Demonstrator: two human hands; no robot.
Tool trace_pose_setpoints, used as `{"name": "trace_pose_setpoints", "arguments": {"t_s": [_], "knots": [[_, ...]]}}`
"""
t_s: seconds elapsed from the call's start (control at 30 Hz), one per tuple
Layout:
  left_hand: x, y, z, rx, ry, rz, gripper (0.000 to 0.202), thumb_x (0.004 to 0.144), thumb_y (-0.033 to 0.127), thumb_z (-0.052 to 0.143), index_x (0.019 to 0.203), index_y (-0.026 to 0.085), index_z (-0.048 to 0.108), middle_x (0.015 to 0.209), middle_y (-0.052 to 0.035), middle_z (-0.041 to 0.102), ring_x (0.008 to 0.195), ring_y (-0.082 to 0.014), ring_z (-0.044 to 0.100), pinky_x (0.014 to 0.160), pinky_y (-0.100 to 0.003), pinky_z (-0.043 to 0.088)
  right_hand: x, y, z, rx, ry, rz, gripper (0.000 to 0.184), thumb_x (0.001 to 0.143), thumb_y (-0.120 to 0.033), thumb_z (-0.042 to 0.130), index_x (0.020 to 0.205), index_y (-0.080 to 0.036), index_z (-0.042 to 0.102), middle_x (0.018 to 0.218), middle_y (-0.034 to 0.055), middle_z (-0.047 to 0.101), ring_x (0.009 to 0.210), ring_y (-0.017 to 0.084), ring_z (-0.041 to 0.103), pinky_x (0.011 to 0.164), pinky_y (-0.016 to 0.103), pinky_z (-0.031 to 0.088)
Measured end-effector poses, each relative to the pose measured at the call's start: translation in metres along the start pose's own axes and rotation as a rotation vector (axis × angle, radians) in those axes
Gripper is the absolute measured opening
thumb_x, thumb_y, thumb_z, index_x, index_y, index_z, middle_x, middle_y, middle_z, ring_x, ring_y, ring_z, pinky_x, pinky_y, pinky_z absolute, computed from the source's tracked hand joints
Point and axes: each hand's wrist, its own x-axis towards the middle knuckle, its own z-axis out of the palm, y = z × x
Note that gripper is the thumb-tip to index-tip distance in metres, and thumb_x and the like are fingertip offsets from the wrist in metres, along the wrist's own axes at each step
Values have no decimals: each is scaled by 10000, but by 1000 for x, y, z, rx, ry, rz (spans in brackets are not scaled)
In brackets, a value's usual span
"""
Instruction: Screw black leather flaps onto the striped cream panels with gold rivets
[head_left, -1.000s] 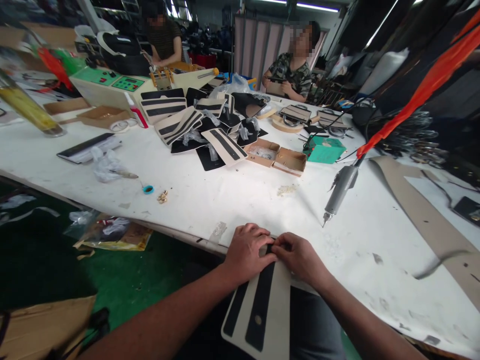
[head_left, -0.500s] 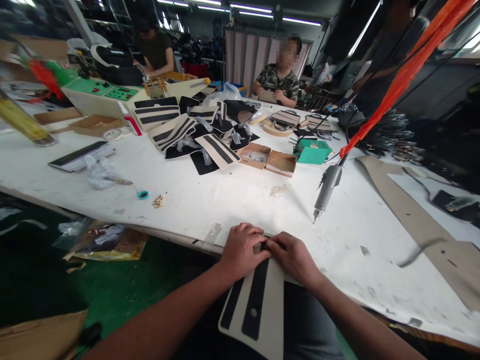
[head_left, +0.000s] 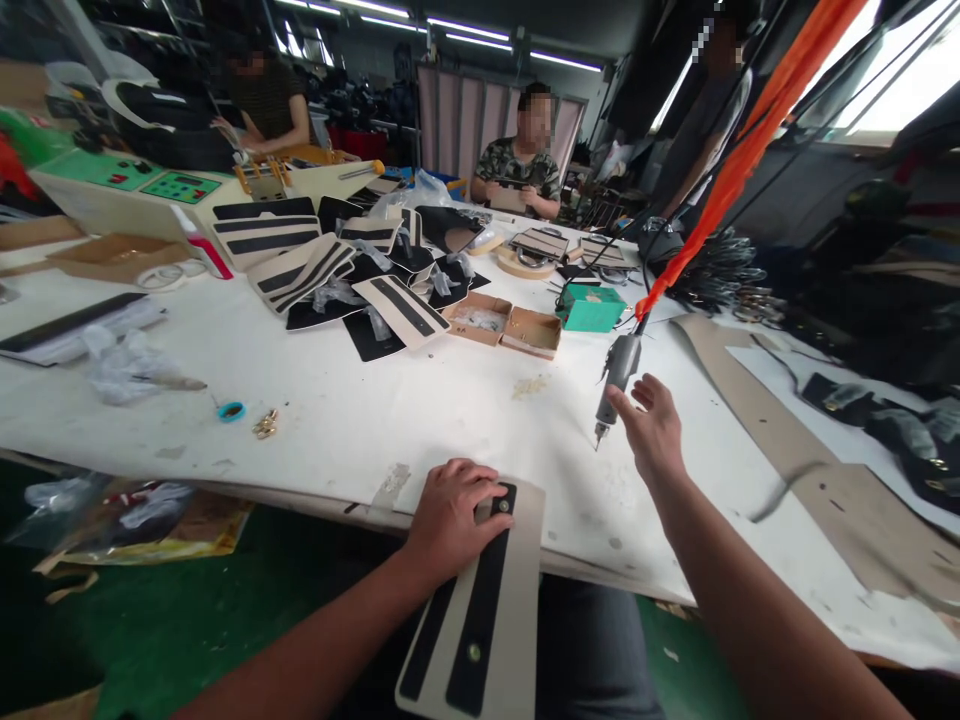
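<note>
My left hand (head_left: 454, 520) is closed over the far end of a beige panel (head_left: 517, 600) with black strips. Its thumb and forefinger lie beside a small metal fastener (head_left: 503, 506) on one strip; a second fastener (head_left: 474, 652) shows near the close end. The panel juts over the table edge above my lap. My right hand (head_left: 654, 428) is at a grey electric screwdriver (head_left: 622, 365) hanging tip down. Its fingers are apart, with the thumb at the tool's side; whether they touch cannot be made out.
Small brass-coloured fasteners (head_left: 265, 423) lie by a blue-rimmed lid (head_left: 232, 411). Beyond are a pile of striped panels (head_left: 405, 310), a small open cardboard box (head_left: 531, 332) and a green box (head_left: 592, 307). An orange-wrapped cord (head_left: 705, 215) holds up the screwdriver. A co-worker (head_left: 517, 165) sits opposite.
My right hand has left the panel and moved right and forward to the screwdriver, its fingers opening. My left hand stays on the panel. The view has turned a little to the right.
</note>
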Motion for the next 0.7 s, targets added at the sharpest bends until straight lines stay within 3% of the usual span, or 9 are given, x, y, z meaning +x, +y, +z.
{"name": "trace_pose_setpoints", "arguments": {"t_s": [0.1, 0.17, 0.33, 0.43, 0.53, 0.63, 0.7], "knots": [[0, 2, -2, -3, -13, -10, 278, 806, 326, 904, 1060, 367, 800, 1287, 50, 755, 1282, -247, 590, 1131, -495, 436, 17, -4, 19, 20, -75, 126, 937, 618, -741, 861, 1319, -162, 634, 1230, 123, 694, 1082, 234, 677, 849, 322, 558], [0, 2, -2, -2, -10, -7, 277, 804, 323, 906, 1057, 362, 801, 1288, 49, 757, 1279, -249, 592, 1120, -489, 439, 24, -5, 29, 55, -103, 180, 828, 610, -731, 874, 1149, -143, 651, 1020, 97, 711, 870, 200, 688, 677, 278, 529], [-2, -1, 0, -31, -4, -6, 289, 797, 347, 921, 1057, 365, 797, 1275, 63, 758, 1274, -237, 593, 1103, -480, 431, 19, -10, 35, 187, -79, 222, 717, 649, -659, 885, 1055, -137, 608, 711, -2, 603, 586, 113, 566, 526, 232, 476], [-3, -2, 2, -42, -4, 6, 291, 800, 383, 923, 1062, 364, 799, 1277, 55, 759, 1268, -236, 590, 1102, -485, 425, -8, -28, 29, 395, -109, 156, 652, 665, -588, 909, 1043, -126, 646, 667, -13, 576, 552, 99, 547, 504, 214, 471], [-3, -3, 5, -39, 18, 23, 286, 805, 409, 920, 1063, 378, 801, 1272, 65, 758, 1256, -226, 589, 1104, -487, 420, -47, -53, 26, 594, -220, 105, 575, 667, -527, 934, 967, -125, 652, 660, -15, 566, 556, 100, 564, 558, 251, 553], [-4, -3, 6, -35, 25, 26, 297, 802, 433, 921, 1070, 387, 802, 1273, 72, 759, 1253, -224, 591, 1100, -486, 425, -83, -72, 30, 660, -332, 125, 538, 678, -504, 939, 904, -129, 627, 655, -21, 562, 556, 96, 573, 662, 331, 637], [-5, -3, 5, -33, 19, 24, 312, 796, 442, 925, 1079, 389, 804, 1282, 67, 759, 1252, -230, 591, 1097, -490, 429, -102, -76, 37, 675, -384, 159, 541, 690, -509, 932, 920, -136, 616, 642, -23, 561, 558, 116, 595, 639, 337, 637]]}}
